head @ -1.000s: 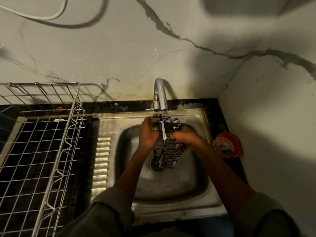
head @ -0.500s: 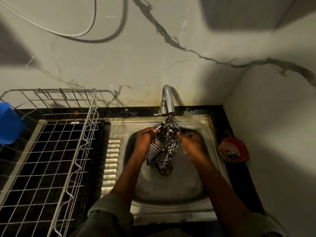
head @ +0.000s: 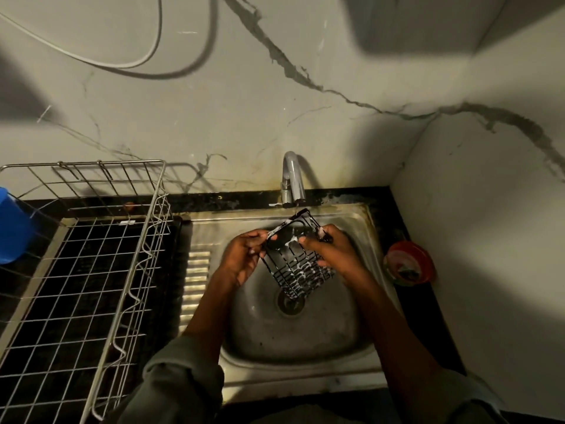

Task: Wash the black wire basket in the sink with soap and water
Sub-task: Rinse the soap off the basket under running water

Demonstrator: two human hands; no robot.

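Over the sink (head: 360, 325) bowl, left hand (head: 244, 258) and right hand (head: 333, 255) each grip a side of the black wire basket (head: 298, 261). Half a second ago only the left held it edge-on; now its sudsy face lies open beneath the tap (head: 293, 179), likely mid-scrub, rinse pending.

Black wire basket (head: 298, 264), thin coated metal rods, wet and streaked with white suds. The sink (head: 308, 341) is stainless steel, dull and water-stained, its ribbed drainboard catching a soft shine. Chrome tap (head: 293, 179) at the far side, smooth and glossy. On the left, a drying rack (head: 101, 270) of bright bare steel wire. Far left a blue tub (head: 12, 224), smooth plastic. The wall (head: 275, 102) is matt, marble-veined. Cloth sleeves (head: 180, 384), matt.
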